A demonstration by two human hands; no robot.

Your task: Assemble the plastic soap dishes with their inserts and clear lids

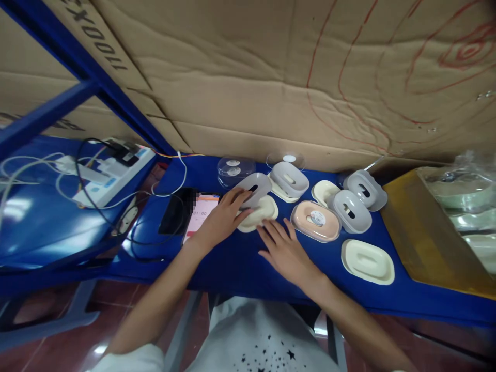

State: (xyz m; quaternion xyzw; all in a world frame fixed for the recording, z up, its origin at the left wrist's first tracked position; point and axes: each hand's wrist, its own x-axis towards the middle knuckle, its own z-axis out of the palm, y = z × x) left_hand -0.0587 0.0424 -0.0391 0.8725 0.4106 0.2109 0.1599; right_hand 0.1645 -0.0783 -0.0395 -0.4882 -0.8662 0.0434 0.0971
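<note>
With 2 phones [202,213] to the left, a brown box [406,235] to the right and 1 peach lidded dish [306,223] just beside the right hand [285,252], whose fingers spread apart, the left hand [221,219] clamps 1 of 4 pale grey dishes [263,183] at the far edge of 1 of 4 cream bases [261,213].

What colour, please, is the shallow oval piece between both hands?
The shallow oval piece is pale cream, as the head view shows.
</note>
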